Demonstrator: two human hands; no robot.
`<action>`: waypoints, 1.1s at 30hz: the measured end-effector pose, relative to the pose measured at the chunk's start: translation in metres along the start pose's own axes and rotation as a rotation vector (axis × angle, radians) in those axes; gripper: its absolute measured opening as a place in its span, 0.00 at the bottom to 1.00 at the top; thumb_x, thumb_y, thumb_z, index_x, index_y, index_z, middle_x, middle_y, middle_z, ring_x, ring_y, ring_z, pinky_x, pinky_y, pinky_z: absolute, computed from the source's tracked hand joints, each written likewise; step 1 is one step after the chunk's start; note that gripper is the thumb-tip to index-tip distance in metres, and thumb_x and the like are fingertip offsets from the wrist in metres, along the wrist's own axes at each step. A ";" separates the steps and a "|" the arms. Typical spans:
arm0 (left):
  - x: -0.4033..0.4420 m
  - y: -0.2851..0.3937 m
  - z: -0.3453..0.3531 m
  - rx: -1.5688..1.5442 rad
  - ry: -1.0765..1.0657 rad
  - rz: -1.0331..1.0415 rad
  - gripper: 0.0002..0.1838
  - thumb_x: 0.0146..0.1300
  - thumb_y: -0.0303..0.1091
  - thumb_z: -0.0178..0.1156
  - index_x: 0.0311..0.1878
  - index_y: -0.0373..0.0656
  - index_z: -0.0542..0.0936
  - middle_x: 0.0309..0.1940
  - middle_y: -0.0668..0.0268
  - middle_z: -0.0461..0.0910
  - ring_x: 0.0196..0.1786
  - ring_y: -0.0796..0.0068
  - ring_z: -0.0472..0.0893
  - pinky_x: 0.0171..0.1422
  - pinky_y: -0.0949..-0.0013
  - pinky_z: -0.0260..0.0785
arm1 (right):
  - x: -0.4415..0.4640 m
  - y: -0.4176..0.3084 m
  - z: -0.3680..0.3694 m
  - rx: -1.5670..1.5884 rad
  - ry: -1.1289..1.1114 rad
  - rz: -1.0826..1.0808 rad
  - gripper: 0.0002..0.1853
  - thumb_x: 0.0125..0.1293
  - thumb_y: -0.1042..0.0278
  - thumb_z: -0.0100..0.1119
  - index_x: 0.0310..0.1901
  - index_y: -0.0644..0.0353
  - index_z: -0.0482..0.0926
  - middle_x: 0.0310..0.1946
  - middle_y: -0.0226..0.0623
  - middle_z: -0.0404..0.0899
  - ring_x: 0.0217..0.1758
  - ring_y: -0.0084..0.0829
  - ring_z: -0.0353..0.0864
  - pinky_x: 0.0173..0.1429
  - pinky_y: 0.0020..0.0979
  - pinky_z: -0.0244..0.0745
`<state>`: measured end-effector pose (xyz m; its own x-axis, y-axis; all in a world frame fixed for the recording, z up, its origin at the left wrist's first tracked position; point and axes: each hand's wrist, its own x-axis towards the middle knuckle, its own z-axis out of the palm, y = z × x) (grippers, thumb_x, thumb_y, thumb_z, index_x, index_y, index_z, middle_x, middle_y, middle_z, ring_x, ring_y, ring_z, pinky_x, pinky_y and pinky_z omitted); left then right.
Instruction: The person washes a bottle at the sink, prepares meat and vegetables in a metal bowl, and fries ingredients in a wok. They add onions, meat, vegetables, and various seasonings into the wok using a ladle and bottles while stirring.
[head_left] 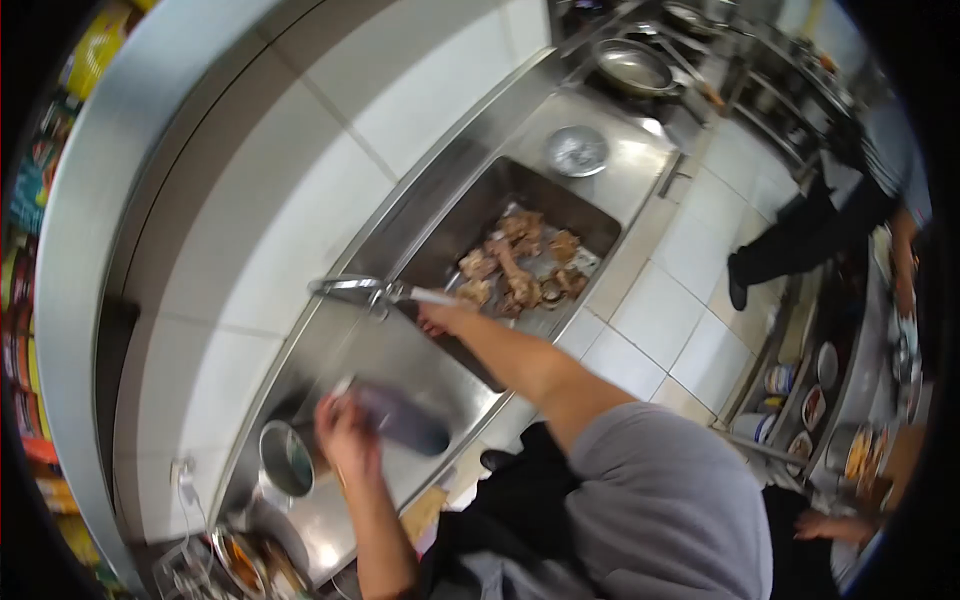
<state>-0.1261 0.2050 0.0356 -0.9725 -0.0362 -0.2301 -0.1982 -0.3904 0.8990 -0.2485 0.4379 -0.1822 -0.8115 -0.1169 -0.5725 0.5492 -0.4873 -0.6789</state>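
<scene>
Fingers wrapped round its top end, my left hand (348,432) holds a dark bottle-like container (402,418), blurred, above the steel counter (330,520). My right hand (440,316) is closed at the faucet (375,290), near the sink's edge; what its fingers grip is partly hidden. Beyond it, several brown pieces of meat or bone (515,275) lie in the steel sink (480,195). A metal pot (287,460) stands on the counter beside my left hand.
A round metal dish (577,151) sits past the sink, with a pan (635,68) farther back. At the right, a person (850,220) stands on the tiled floor near shelves with bowls. Another person's hand (835,527) shows at the lower right. Packages line the left shelf.
</scene>
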 end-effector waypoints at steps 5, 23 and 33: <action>0.055 -0.106 0.085 0.056 -0.027 0.038 0.12 0.64 0.24 0.61 0.49 0.43 0.73 0.31 0.67 0.76 0.29 0.80 0.72 0.33 0.76 0.66 | -0.081 -0.049 -0.007 -0.294 -0.040 -0.240 0.17 0.73 0.52 0.49 0.48 0.58 0.78 0.36 0.34 0.81 0.35 0.25 0.81 0.41 0.32 0.78; 0.139 -0.216 0.144 0.401 -0.340 0.294 0.13 0.65 0.41 0.55 0.49 0.49 0.73 0.46 0.67 0.75 0.54 0.71 0.74 0.62 0.60 0.66 | -0.124 -0.106 0.013 -1.597 0.008 -0.500 0.23 0.68 0.47 0.42 0.53 0.48 0.82 0.64 0.40 0.71 0.74 0.39 0.60 0.73 0.55 0.51; 0.101 -0.178 0.150 0.752 -0.347 0.017 0.41 0.61 0.28 0.56 0.75 0.40 0.48 0.63 0.46 0.71 0.63 0.51 0.74 0.61 0.63 0.68 | -0.077 -0.072 -0.028 -1.096 0.451 -0.423 0.21 0.72 0.51 0.44 0.52 0.57 0.79 0.49 0.43 0.82 0.51 0.41 0.81 0.59 0.38 0.72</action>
<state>-0.2069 0.4089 -0.0919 -0.9341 0.2976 -0.1972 -0.0926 0.3315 0.9389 -0.2199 0.5068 -0.1018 -0.9427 0.2833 -0.1763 0.3154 0.5843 -0.7477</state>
